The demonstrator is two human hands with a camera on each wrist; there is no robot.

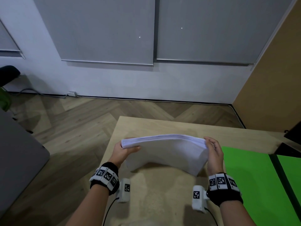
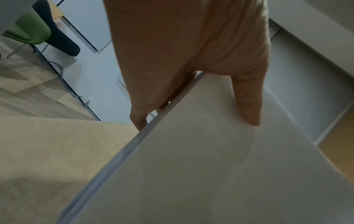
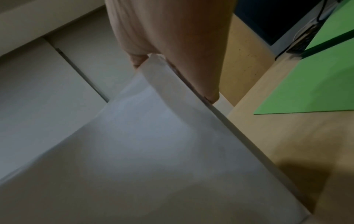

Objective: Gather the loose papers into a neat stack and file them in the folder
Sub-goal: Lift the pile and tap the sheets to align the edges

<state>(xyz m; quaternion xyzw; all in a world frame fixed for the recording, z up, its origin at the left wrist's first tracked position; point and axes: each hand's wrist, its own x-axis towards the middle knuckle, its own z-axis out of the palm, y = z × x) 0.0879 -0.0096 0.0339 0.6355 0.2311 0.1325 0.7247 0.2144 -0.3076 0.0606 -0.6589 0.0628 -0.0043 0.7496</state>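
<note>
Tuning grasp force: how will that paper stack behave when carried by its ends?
Likely floppy: the paper stack arches between left hand and right hand. Sheets may slide or fan; edges look layered. Probably needs a firm two-sided grip.

The stack of white papers (image 1: 164, 150) is standing on its long edge over the light wooden table, bowing upward along its top, its lower edge arching clear of the surface in the middle. The sheets are lying flush, their edges showing as fine layers. The green folder (image 1: 254, 181) is lying flat and open just beside it, to the right.
</note>
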